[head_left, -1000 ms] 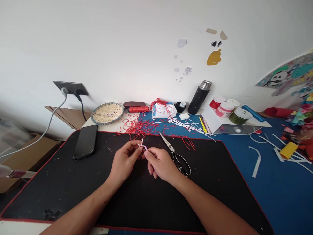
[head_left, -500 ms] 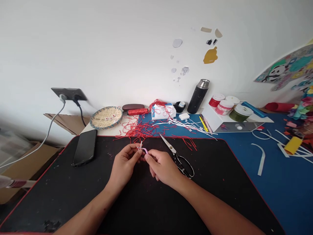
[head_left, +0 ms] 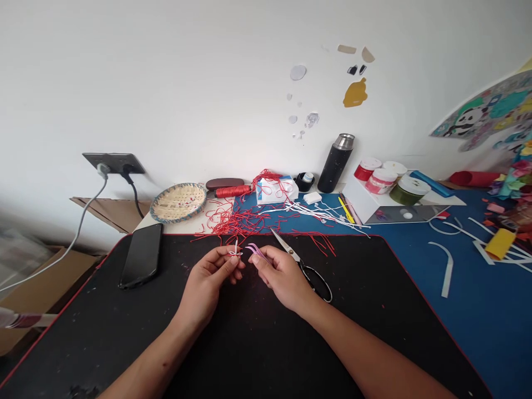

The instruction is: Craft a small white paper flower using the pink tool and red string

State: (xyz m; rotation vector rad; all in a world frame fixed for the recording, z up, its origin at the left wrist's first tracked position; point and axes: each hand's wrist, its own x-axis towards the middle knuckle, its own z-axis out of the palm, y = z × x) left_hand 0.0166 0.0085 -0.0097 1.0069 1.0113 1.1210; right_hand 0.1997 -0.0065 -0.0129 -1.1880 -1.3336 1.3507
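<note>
Between its thumb and forefinger, my left hand [head_left: 210, 277] pinches a small white looped cord [head_left: 235, 253] with a bit of red at its middle and one end sticking up. Purple curved-tip tweezers [head_left: 255, 250] are gripped in my right hand [head_left: 286, 280]. Their two tips are slightly apart and point left, a short gap from the cord. Behind my right hand lies a pair of scissors [head_left: 285, 243] with black handles, partly hidden by the hand. Both hands are above the black mat [head_left: 249, 343].
Cut red cords [head_left: 245, 221] and white cords [head_left: 316, 212] lie beyond the mat. A phone [head_left: 142, 255] and woven basket [head_left: 178, 202] are left. A black flask [head_left: 336, 166] and paint jars [head_left: 381, 183] stand at the back right. Paper strips [head_left: 448, 271] lie on the blue surface.
The tweezers have come away from the white cord, and their tips now show apart. My hands have separated slightly, the left shifting left and the right moving right.
</note>
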